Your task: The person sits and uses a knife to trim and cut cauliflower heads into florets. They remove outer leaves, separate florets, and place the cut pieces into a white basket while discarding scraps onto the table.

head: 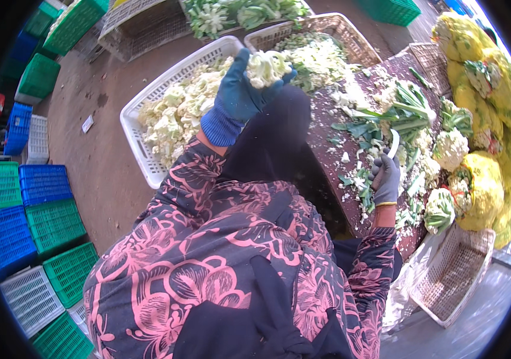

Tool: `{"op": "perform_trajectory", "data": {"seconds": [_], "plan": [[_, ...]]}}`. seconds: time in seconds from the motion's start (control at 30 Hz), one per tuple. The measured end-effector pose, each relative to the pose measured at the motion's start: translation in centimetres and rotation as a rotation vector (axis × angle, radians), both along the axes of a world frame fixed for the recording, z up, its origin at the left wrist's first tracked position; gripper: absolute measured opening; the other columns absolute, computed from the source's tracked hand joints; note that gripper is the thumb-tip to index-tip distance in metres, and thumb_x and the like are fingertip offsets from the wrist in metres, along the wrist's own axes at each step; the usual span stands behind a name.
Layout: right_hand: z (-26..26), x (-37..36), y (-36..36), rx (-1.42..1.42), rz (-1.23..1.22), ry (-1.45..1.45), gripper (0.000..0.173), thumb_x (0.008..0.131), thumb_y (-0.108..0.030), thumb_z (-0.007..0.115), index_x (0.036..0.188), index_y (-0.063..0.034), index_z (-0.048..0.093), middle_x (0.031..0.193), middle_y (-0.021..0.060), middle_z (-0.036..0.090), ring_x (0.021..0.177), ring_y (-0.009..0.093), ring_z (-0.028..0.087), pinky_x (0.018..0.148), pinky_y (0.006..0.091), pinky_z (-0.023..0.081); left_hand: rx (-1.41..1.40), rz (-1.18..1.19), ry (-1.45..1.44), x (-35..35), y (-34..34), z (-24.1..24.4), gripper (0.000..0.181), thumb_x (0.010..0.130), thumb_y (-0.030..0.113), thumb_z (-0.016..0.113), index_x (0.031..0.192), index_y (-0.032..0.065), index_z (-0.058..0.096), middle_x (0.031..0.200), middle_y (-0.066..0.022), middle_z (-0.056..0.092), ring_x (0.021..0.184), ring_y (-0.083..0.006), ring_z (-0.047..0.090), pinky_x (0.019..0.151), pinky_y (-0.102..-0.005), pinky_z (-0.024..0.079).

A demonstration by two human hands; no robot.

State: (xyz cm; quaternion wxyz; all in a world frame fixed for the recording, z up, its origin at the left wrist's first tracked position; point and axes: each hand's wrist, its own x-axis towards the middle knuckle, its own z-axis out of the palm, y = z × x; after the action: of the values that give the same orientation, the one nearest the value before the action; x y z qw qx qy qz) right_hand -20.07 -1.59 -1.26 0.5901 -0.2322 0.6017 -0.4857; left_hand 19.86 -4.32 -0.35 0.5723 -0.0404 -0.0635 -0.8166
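My left hand, in a teal-coated glove with a blue cuff, holds a piece of cauliflower above my knee. Behind it stands a white plastic crate full of cut cauliflower florets. Over the dark red table, my right hand wears a grey glove. Its fingers are closed around a knife whose pale, curved blade points up; the handle is mostly hidden. Cauliflower leaves, stalks and white crumbs lie scattered around this hand. A whole cauliflower head is just to its right.
Yellow mesh sacks of cauliflower are piled at the right. A beige crate stands below them. Another crate at the far side holds trimmings. Green and blue crates are stacked along the left, beyond the brown floor.
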Motion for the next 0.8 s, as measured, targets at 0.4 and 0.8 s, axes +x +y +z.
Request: {"op": "perform_trajectory", "data": {"seconds": [0.4, 0.8], "plan": [[5.2, 24.3, 0.3, -0.395, 0.673, 0.444, 0.049, 0.087, -0.015, 0.058, 0.134, -0.0097, 0.044, 0.074, 0.0091, 0.06, 0.057, 0.017, 0.058, 0.052, 0.0306, 0.048, 0.179, 0.309, -0.271, 4.6, 4.4, -1.3, 0.036, 0.092, 0.012, 0.051, 0.125, -0.001, 0.05, 0.124, -0.015, 0.057, 0.119, -0.0291, 0.052, 0.105, -0.0494, 0.041], [2.0, 30.1, 0.9, -0.75, 0.902, 1.071, 0.061, 0.086, -0.017, 0.051, 0.139, 0.0038, 0.031, 0.086, 0.0241, 0.063, 0.069, 0.039, 0.062, 0.063, 0.0459, 0.05, 0.321, 0.557, -0.368, 4.8, 5.7, -2.6, 0.009, 0.09, 0.011, 0.053, 0.094, 0.0038, 0.057, 0.091, -0.0037, 0.055, 0.093, -0.0207, 0.06, 0.093, -0.0508, 0.05]]}}
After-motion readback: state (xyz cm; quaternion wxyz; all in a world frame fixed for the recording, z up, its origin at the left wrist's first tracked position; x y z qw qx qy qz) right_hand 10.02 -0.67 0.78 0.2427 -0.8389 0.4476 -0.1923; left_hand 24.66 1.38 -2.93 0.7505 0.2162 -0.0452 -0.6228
